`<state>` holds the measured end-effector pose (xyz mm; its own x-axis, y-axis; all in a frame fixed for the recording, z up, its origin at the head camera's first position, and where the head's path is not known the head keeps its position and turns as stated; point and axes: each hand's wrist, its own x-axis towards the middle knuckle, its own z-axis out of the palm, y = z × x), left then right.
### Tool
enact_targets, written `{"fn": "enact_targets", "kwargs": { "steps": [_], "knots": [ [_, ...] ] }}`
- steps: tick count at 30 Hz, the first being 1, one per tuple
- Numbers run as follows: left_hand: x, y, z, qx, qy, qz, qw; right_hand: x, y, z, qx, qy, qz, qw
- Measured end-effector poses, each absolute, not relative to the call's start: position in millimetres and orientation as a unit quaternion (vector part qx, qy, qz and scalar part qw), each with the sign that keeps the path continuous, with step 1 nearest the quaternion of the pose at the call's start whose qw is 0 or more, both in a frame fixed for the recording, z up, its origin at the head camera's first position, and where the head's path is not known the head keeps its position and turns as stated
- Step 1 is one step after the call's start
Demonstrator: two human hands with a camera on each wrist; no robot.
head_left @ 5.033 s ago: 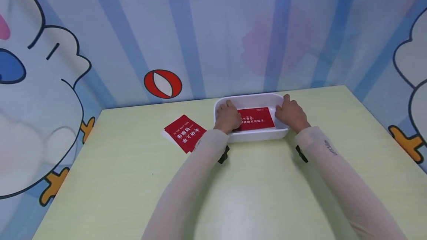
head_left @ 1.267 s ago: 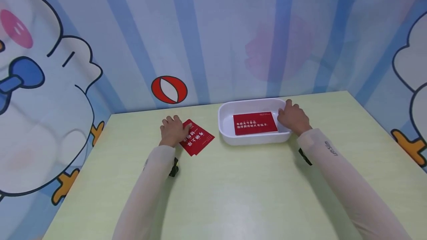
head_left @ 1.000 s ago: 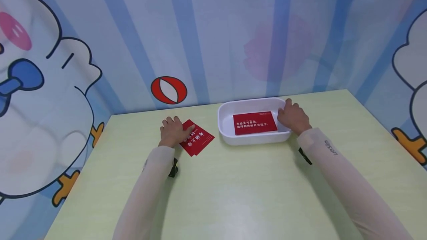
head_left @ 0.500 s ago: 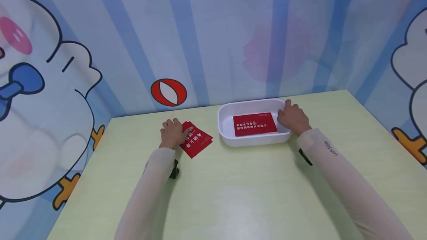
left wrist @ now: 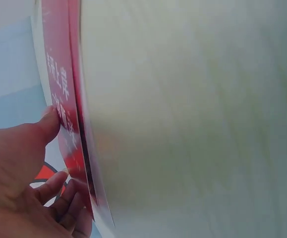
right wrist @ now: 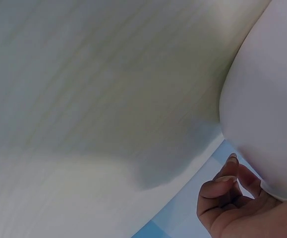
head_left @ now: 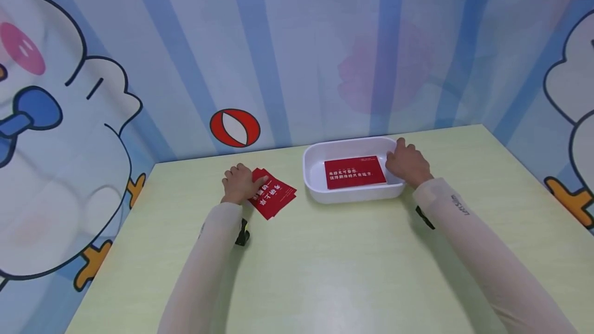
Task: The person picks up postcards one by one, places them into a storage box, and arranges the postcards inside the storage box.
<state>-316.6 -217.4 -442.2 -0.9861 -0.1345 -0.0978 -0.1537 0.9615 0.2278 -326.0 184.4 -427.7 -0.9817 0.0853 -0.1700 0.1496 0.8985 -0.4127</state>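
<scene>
On the table, left of the white plastic tray (head_left: 357,196), lies a small fanned stack of red cards (head_left: 278,195) with white lettering. My left hand (head_left: 237,184) is at the stack's left side. In the left wrist view its thumb presses on the printed face (left wrist: 64,94), while the fingers (left wrist: 66,206) curl at the lower edge. Inside the tray rests another red card (head_left: 355,171), flat, lettering up; whether others lie beneath it cannot be told. My right hand (head_left: 408,163) grips the tray's right rim, thumb inside and fingers outside; the right wrist view shows the curled fingers (right wrist: 215,193) beside the tray wall.
The pale yellow table (head_left: 325,267) ends at the back against a blue striped wall (head_left: 320,50) printed with cartoon figures and a red ball. The tray stands close to that back edge. Both forearms wear light sleeves.
Five seconds ago my left hand was in the tray; it has moved left onto the card stack. Since then the stack has shifted only slightly. My right hand has stayed on the rim.
</scene>
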Motion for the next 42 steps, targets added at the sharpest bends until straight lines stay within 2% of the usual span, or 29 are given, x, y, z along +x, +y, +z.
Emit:
{"fn": "enact_targets", "kwargs": {
  "steps": [11, 26, 42],
  "knots": [
    [-313.9, -218.0, -432.3, -0.099, 0.978, 0.175, 0.056, -325.4, 183.1, -426.3, 0.059, 0.972, -0.215, 0.077],
    [-321.7, -226.3, -437.7, -0.133, 0.957, 0.243, 0.091, -323.0, 182.4, -423.8, 0.059, 0.971, -0.218, 0.079],
    [-315.6, -221.2, -422.3, -0.1, 0.938, 0.32, 0.082, -324.9, 182.5, -425.0, 0.068, 0.97, -0.219, 0.081]
  ]
}}
